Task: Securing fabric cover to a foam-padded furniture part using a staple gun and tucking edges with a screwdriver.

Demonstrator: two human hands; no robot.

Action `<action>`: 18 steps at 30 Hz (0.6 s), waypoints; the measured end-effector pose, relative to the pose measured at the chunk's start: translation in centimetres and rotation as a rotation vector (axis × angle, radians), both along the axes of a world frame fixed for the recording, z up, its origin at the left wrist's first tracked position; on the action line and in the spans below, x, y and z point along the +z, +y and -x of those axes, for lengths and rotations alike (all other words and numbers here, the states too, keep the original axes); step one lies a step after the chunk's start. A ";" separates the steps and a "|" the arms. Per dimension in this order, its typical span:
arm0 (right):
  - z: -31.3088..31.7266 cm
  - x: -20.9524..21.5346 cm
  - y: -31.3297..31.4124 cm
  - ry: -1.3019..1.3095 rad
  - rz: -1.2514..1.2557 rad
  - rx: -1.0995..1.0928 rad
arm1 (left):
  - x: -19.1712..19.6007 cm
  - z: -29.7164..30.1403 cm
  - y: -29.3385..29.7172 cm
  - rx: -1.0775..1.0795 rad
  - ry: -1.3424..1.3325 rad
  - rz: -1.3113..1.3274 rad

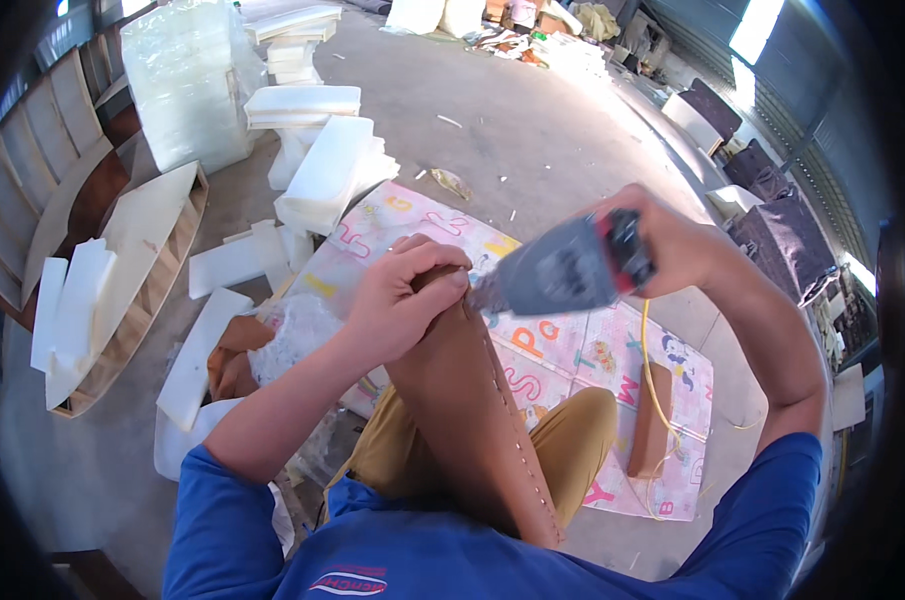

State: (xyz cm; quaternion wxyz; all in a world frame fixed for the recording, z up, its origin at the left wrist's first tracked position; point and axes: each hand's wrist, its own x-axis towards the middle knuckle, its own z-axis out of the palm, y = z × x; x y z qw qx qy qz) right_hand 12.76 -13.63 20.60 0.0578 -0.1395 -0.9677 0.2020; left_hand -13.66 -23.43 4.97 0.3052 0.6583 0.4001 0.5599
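Note:
A long brown leather-covered piece (462, 400) leans up from my lap between my knees, with a line of staples along its right edge. My left hand (402, 295) is closed around its upper end, the thumb pressing near the edge. Gripped in my right hand (667, 235) is a grey staple gun (557, 268), blurred by motion. Its nose points left and meets the edge of the piece close to my left thumb; the exact contact is too blurred to tell. A yellow air hose (645, 350) hangs below my right hand.
Beneath me lies a pink letter-printed mat (542, 350), with a smaller brown piece (652, 420) on its right. White foam blocks (327, 175), clear plastic wrap (307, 335) and a curved wooden frame (137, 270) stand to the left. Dark covered furniture pieces (787, 235) line the right side.

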 end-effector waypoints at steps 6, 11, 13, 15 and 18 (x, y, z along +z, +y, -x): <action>-4.8 -0.7 -2.9 0.269 0.092 -0.416 | 1.1 0.8 -1.1 -0.093 0.007 0.122; -6.1 -1.0 -3.3 0.119 0.258 -0.345 | 3.9 0.8 -2.2 -0.113 0.246 0.214; -6.6 -1.6 -3.4 0.148 0.246 -0.318 | 4.9 0.7 -2.3 -0.127 0.387 0.179; -6.4 -2.0 -3.5 0.189 0.252 -0.291 | 4.6 0.5 -2.4 -0.074 0.454 0.105; -5.9 -1.8 -3.8 0.257 0.357 -0.277 | 4.1 0.4 -2.5 -0.036 0.443 0.125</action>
